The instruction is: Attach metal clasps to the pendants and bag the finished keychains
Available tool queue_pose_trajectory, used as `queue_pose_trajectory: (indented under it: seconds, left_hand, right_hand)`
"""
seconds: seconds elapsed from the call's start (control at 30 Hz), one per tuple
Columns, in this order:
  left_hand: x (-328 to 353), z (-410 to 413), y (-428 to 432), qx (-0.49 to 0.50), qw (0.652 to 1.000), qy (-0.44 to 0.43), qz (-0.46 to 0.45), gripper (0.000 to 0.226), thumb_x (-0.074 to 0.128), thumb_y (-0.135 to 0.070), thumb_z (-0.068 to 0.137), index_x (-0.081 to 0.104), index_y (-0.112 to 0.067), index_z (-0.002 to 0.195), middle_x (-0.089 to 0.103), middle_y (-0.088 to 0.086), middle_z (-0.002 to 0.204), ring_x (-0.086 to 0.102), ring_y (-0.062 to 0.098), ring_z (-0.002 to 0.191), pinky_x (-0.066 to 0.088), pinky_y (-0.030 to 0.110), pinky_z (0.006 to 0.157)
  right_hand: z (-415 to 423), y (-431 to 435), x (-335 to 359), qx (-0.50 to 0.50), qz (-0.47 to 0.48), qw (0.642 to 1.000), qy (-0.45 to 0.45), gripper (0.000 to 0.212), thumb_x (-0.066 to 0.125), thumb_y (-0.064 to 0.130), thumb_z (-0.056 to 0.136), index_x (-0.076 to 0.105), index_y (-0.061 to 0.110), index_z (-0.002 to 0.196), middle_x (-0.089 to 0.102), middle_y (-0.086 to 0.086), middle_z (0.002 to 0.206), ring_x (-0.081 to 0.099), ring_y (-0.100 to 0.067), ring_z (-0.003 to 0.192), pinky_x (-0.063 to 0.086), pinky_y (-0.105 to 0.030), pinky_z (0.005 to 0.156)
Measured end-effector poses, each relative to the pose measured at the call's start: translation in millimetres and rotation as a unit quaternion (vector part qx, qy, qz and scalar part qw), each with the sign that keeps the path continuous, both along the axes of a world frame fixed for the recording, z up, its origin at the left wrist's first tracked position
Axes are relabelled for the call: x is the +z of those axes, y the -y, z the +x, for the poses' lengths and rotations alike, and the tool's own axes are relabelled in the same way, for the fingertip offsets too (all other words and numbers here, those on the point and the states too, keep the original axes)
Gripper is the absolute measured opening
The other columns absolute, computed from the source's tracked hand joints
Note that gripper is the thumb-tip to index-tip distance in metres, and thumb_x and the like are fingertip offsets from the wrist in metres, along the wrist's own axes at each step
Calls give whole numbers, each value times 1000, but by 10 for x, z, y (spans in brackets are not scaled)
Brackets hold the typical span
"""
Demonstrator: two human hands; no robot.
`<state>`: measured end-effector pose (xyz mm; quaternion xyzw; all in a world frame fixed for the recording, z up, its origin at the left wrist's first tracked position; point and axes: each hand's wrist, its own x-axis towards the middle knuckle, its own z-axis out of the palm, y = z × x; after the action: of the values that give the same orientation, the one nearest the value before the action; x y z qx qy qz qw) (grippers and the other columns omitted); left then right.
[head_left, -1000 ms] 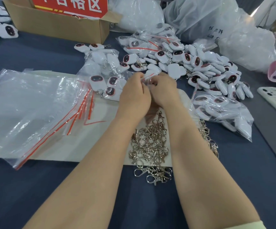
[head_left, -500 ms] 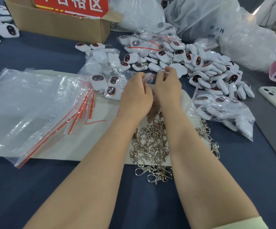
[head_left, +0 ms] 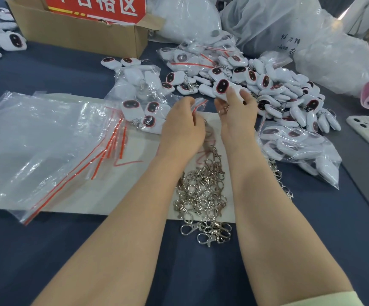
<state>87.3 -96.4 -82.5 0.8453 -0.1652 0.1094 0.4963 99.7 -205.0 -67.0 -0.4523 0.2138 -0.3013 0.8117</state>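
The right hand [head_left: 237, 111] is gripping a white pendant [head_left: 222, 88]; the left hand [head_left: 182, 127] is pinching a small clear bag [head_left: 199, 103] beyond loose metal clasps [head_left: 201, 191].

Both forearms stretch away side by side. The left hand [head_left: 182, 122] pinches a small bag [head_left: 199, 102]; the right hand [head_left: 237, 111], slightly farther, grips a pendant [head_left: 222, 87].

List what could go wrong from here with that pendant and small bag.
The right hand grips the pendant by one end; it could drop into the loose pendants behind and get lost. The left hand pinches the small bag with its mouth looking flat, so insertion may snag. The forearms flank the clasp pile and could scatter it.
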Motion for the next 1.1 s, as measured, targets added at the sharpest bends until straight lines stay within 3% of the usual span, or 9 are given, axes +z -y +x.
queue_pose_trajectory:
  seconds: [0.1,0.17,0.3,0.37,0.5,0.6,0.87,1.1]
  left_hand:
    - [6,0,4,1,1000,0,1,24,46,-11,94,52,-9,117,56,7,116,48,13,98,34,24,81]
    - [7,5,4,2,1000,0,5,26,46,-11,93,51,-8,119,56,8,118,51,18,105,35,26,84]
    - [0,10,11,4,1000,-2,11,28,46,-12,93,51,-8,120,55,7,119,51,20,108,36,27,85]
    - [-5,13,16,5,1000,-2,10,27,46,-13,93,51,-9,119,55,7,120,51,19,107,36,27,85]
    - [-24,24,13,5,1000,2,4,25,46,-13,94,51,-10,118,54,5,117,43,9,96,32,23,80]
    - [-29,28,29,5,1000,4,7,26,47,-14,94,51,-9,120,54,5,118,47,13,100,33,24,82]
    - [-32,35,23,8,1000,6,10,28,46,-14,94,51,-8,121,54,6,120,50,19,109,33,25,84]
    - [-22,28,22,7,1000,6,2,24,45,-15,95,52,-10,117,55,6,117,51,21,108,36,29,85]
  right_hand:
    - [-12,-13,8,43,-19,999,-15,8,56,9,95,61,3,96,59,-5,77,56,-9,60,50,-18,58]
    - [-22,-8,24,51,-11,998,-23,9,58,12,95,59,7,89,58,-2,67,53,-7,52,45,-17,50]
    - [-55,-13,63,90,128,987,40,4,59,6,94,57,2,94,66,-7,68,65,-11,55,51,-18,52]
    - [-62,-30,68,110,138,983,45,7,57,3,94,57,0,100,66,-10,76,67,-13,60,54,-19,55]
    - [-46,-67,62,131,63,989,15,10,53,3,95,60,7,88,64,-7,77,64,-13,68,54,-20,60]
    - [-44,-70,52,122,64,990,5,8,59,7,93,60,7,85,63,-7,78,63,-15,70,54,-22,60]
    - [-68,-100,42,138,-72,988,-7,4,61,13,93,60,13,89,67,1,79,59,-10,70,51,-23,70]
    - [-56,-137,19,159,-121,980,-6,3,60,11,93,58,10,94,65,-3,84,58,-11,70,49,-22,63]
